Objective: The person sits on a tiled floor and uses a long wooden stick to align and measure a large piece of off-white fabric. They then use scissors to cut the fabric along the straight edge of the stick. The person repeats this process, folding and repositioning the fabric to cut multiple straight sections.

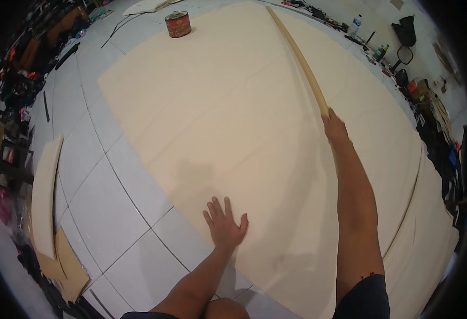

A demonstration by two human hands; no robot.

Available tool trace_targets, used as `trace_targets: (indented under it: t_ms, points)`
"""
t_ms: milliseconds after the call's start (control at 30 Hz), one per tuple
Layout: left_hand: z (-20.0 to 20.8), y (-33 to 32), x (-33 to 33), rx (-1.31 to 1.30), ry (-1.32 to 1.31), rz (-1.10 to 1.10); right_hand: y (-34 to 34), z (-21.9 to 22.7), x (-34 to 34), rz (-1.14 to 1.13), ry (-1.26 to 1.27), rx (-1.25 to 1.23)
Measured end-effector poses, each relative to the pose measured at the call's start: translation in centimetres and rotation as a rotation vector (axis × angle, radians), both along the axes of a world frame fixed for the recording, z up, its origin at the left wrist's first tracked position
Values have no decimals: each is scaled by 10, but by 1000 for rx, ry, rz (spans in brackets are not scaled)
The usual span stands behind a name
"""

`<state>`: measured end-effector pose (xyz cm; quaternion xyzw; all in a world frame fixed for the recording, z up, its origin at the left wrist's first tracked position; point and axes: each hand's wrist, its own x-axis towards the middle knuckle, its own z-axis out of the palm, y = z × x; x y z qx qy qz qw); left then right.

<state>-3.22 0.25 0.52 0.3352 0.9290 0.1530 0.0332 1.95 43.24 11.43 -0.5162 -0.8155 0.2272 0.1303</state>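
A large cream-coloured sheet (217, 117) lies spread over the tiled floor. My left hand (226, 226) rests on it near its left edge, palm down with the fingers spread. Farther forward and to the right, my right hand (335, 126) is closed round a long, thin wooden strip (301, 61). The strip runs from that hand to the sheet's far edge. Whether it continues nearer than my hand is hidden by my forearm.
A red can (178, 24) stands at the sheet's far left. White floor tiles (113, 191) show on the left, with a pale curved panel (46, 202) and brown offcuts (72, 266). Clutter lines both walls, including a plastic bottle (354, 25) and a round mirror (404, 55) at right.
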Motion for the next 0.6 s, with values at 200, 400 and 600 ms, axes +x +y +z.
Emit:
trace_targets:
  t_ms: [200,400,600]
  points:
    - [-9,0,18,-8,-118,31,-36,-46,29,-13,-206,124]
    - [-3,-1,25,17,-145,35,-192,-76,259,-172,-476,55]
    - [-5,-4,24,-1,-125,18,-93,-80,314,-143,-413,-26]
